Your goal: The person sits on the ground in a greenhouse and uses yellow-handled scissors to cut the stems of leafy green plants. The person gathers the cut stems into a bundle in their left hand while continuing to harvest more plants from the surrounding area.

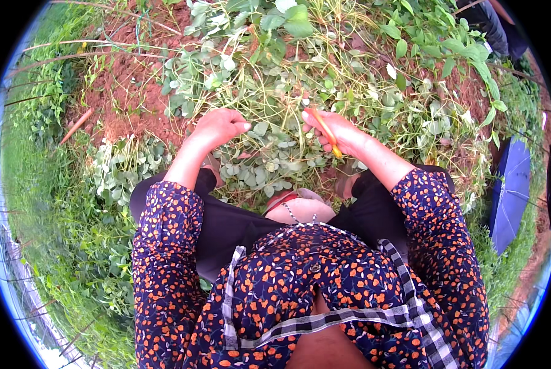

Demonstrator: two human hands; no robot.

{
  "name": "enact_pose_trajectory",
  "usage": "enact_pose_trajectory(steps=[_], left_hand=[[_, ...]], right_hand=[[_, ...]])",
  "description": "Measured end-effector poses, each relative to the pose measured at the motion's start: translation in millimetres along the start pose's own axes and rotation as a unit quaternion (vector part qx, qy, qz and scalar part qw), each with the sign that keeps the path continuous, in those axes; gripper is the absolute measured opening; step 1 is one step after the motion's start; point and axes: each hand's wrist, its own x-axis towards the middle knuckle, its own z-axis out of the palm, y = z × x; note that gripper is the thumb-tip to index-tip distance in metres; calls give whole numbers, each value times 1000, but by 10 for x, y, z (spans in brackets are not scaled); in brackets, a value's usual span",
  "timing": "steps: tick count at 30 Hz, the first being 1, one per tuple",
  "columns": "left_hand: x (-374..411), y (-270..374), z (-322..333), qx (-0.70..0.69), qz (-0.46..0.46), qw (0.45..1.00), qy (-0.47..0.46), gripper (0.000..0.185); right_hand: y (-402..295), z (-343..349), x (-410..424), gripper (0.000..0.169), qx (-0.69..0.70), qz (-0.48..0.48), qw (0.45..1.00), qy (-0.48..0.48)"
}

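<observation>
My right hand point(337, 131) holds a tool by its orange-yellow handle point(327, 130); the working end points away from me and is too small to identify. To its left, my left hand point(220, 128) is curled, thumb against the fingers, above the plants; whether a thin stem is pinched there I cannot tell. Between and below both hands lie cut or pulled leafy green plants point(261, 159) with long pale stems. More stems and leaves point(275, 87) spread over the soil beyond the hands.
Red soil point(128, 97) shows at the left, with a short reddish stick point(77, 125). A small bundle of leaves point(130, 166) lies near my left knee. Thin bent poles point(95, 42) cross the upper left. A blue umbrella point(510, 196) stands at the right; another person point(485, 25) is at the upper right.
</observation>
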Motion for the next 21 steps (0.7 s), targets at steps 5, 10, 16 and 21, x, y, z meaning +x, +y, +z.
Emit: enact_pose_trajectory(steps=[5,10,16,21], left_hand=[[152,4,57,26,44,984,169,22],[261,374,89,18,258,890,377,23],[565,425,517,-10,72,964,255,43],[731,759,590,82,172,873,450,26]], right_hand=[[55,22,41,43,-59,-19,998,14],[-30,88,-60,37,-101,-19,995,10],[62,91,193,36,-136,-31,990,13],[198,-14,293,34,-230,-133,962,55]])
